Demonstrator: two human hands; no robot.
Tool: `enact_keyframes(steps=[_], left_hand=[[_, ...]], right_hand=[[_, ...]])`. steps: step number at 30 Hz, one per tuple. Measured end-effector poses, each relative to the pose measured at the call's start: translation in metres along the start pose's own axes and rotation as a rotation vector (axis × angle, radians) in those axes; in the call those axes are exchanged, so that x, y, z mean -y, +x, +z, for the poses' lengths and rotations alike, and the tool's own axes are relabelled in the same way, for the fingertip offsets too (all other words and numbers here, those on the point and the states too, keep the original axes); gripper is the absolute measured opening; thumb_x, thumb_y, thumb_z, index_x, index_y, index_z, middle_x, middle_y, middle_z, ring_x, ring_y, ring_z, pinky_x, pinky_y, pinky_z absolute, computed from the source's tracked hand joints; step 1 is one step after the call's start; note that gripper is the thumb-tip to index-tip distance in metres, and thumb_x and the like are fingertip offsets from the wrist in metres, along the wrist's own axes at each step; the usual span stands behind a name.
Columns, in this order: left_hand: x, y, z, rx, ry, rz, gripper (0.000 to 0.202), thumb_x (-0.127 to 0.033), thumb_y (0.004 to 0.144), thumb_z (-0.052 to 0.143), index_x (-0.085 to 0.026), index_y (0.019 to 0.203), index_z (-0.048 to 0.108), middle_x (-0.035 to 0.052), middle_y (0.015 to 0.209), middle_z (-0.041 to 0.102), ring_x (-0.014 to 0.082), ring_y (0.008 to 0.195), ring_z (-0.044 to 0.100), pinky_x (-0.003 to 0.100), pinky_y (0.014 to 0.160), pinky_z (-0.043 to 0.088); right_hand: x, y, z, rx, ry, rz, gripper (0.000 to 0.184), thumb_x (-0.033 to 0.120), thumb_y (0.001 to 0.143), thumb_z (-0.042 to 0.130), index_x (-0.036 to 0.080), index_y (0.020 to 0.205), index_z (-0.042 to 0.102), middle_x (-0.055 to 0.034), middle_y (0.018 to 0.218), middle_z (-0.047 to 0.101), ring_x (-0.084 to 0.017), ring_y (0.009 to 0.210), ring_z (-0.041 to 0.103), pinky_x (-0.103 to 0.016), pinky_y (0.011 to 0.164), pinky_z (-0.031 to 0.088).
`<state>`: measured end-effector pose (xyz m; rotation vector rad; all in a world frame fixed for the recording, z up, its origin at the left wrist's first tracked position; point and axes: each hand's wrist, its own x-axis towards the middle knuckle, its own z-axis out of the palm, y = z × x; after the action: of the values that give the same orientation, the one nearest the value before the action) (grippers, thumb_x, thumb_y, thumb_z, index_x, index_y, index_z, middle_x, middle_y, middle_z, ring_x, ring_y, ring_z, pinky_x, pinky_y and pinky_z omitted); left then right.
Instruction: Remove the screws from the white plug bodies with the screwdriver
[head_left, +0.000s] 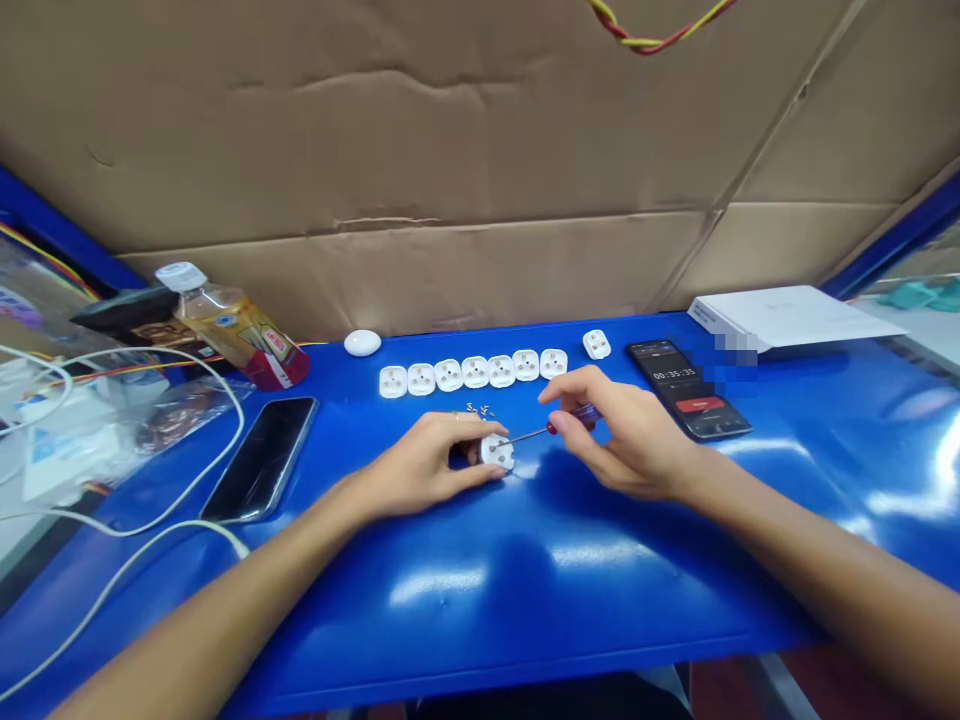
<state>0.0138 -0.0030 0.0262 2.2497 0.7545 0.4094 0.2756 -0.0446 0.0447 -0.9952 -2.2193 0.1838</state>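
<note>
My left hand (431, 465) is closed around a small white round plug part (497, 451), holding it on the blue table (525, 580). My right hand (626, 435) pinches a small screwdriver (559, 425) with a red and blue handle, and its thin metal tip touches the white part. A little heap of tiny screws (477, 409) lies just behind my left hand. Further back, a row of several identical white plug parts (474, 373) is lined up, with one more white part (597, 344) apart at the right end.
A black phone showing a timer (688, 389) lies right of my hand. Another dark phone (261, 457) lies left, beside white cables (150, 520). A drink bottle (236, 335), a white oval case (362, 343) and a white box (787, 315) stand along the cardboard wall.
</note>
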Motion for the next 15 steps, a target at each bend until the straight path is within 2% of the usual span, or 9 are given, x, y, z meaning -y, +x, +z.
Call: enact_keyframes(steps=[2,5,8,10,15], left_hand=[[-0.0001,0.0002,-0.0002,0.000,-0.011,-0.008,0.037,-0.039,0.096,0.072,-0.019,0.127,0.072,0.0043,0.096,0.076,0.0173,0.080,0.067,0.027,0.077,0.051],[0.0002,0.0003,-0.0005,0.001,-0.020,-0.016,0.037,-0.037,0.095,0.073,-0.018,0.127,0.072,0.0035,0.093,0.074,0.0166,0.078,0.065,0.027,0.076,0.050],[0.0009,-0.0001,-0.0006,0.010,-0.018,-0.014,0.038,-0.038,0.095,0.072,-0.018,0.127,0.072,0.0045,0.094,0.074,0.0172,0.080,0.066,0.027,0.076,0.050],[0.0015,-0.0006,-0.0004,0.002,-0.016,-0.012,0.039,-0.039,0.095,0.073,-0.017,0.127,0.072,0.0043,0.093,0.074,0.0166,0.078,0.065,0.027,0.075,0.050],[0.0022,-0.0012,0.0004,-0.004,-0.013,-0.008,0.037,-0.038,0.095,0.072,-0.018,0.127,0.072,0.0033,0.091,0.073,0.0158,0.076,0.064,0.027,0.074,0.050]], right_hand=[[0.0000,0.0001,0.0002,-0.012,0.033,-0.036,0.023,0.018,0.096,0.053,0.021,0.119,0.050,-0.0094,0.109,0.070,-0.020,0.087,0.070,-0.032,0.076,0.058],[0.0006,0.0009,-0.0013,0.006,0.026,-0.056,0.024,0.020,0.095,0.054,0.020,0.119,0.050,-0.0111,0.109,0.069,-0.021,0.090,0.071,-0.035,0.078,0.059],[0.0012,0.0013,-0.0024,0.022,-0.051,-0.013,0.015,0.024,0.101,0.052,0.021,0.116,0.052,-0.0052,0.091,0.071,-0.018,0.073,0.070,-0.030,0.064,0.055],[0.0014,0.0011,-0.0025,0.006,-0.065,0.000,0.012,0.021,0.101,0.051,0.022,0.112,0.053,-0.0019,0.083,0.070,-0.016,0.065,0.068,-0.027,0.058,0.052],[0.0013,0.0014,-0.0030,-0.007,0.040,-0.073,0.026,0.017,0.091,0.053,0.020,0.117,0.051,-0.0099,0.105,0.071,-0.020,0.084,0.072,-0.032,0.073,0.059]])
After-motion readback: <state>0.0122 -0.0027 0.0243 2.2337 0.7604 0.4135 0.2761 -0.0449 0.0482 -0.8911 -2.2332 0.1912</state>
